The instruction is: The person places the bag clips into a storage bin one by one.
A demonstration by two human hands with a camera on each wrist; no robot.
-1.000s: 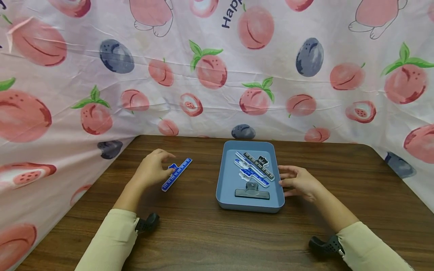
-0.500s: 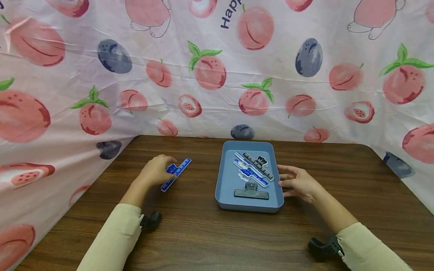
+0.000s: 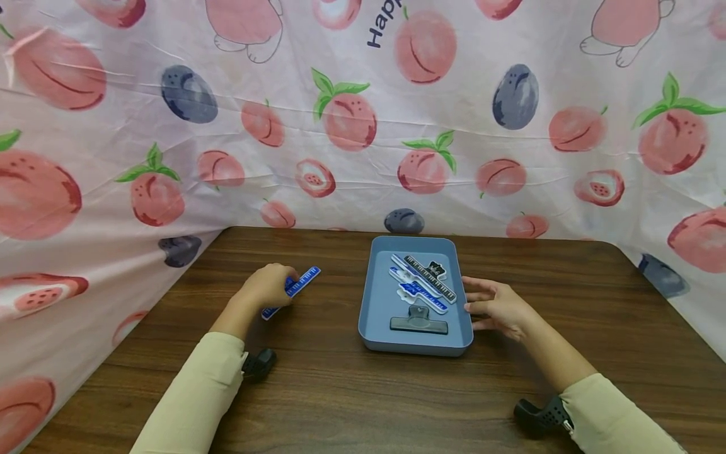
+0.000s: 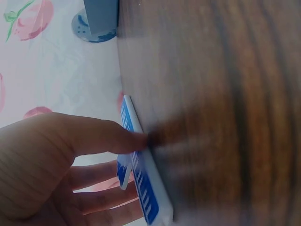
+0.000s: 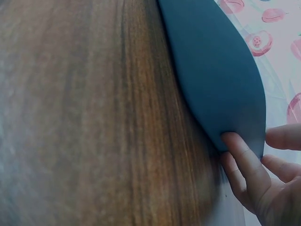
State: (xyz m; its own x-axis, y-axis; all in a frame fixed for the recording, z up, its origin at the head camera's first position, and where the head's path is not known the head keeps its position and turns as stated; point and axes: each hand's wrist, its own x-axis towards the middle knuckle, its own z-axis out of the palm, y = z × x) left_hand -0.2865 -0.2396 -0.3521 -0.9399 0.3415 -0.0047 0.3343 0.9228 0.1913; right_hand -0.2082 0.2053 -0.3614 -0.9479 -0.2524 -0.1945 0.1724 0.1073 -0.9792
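Between thumb and fingers, my left hand (image 3: 265, 290) pinches a blue clip (image 3: 304, 280) printed with white piano keys, low over the left part of the table. The left wrist view shows the thumb across one face of the clip (image 4: 145, 192), fingers behind it. At the right, my right hand (image 3: 501, 309) touches the side of a blue-grey tray (image 3: 377, 287) with extended fingers. Inside the tray lie a black piano-key clip (image 3: 435, 281), overlapping blue-and-white clips (image 3: 426, 297), and a plain dark grey clip (image 3: 418, 325) nearest the front.
The brown wooden table (image 3: 340, 403) extends around the tray. A fruit-printed cloth (image 3: 351, 183) hangs behind and at both sides. Black wrist cameras sit on both forearms, the left one (image 3: 259, 364) close to the tabletop.
My left hand has moved slightly right and closer over the blue clip, closing thumb and fingers on it; the clip's near end has shifted a little. My right hand stays at the tray.
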